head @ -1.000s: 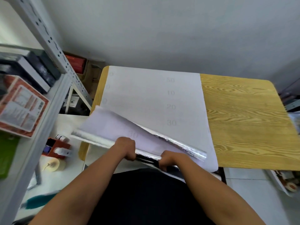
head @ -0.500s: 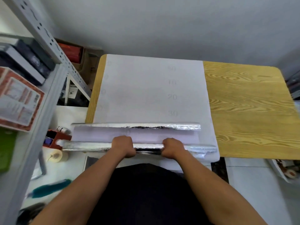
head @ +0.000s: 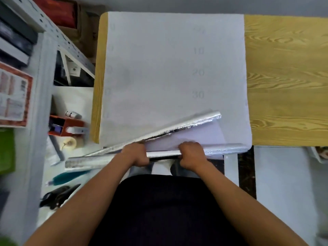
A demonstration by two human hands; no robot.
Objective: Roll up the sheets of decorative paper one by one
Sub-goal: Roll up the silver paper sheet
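A silver foil sheet rolled into a long tube (head: pixel 163 154) lies along the near edge of the wooden table (head: pixel 287 82). My left hand (head: pixel 135 154) and my right hand (head: pixel 192 153) both grip the tube near its middle, fingers curled round it. The sheet's loose end (head: pixel 186 125), silver outside and white inside, curls up and slants away to the right. Under it a large white sheet (head: pixel 159 68) with faint printed numbers lies flat on the table's left half.
A metal shelf rack (head: pixel 40 55) with books and boxes stands at the left. Below it on a white surface are a red holder (head: pixel 71 126), a tape roll (head: pixel 68 143), a teal pen (head: pixel 69 176) and black scissors (head: pixel 58 194). The table's right half shows bare wood.
The loose end, parallel to the tube half a second ago, has swung so its right end stands away and its left end meets the tube. The camera has tilted down and closer.
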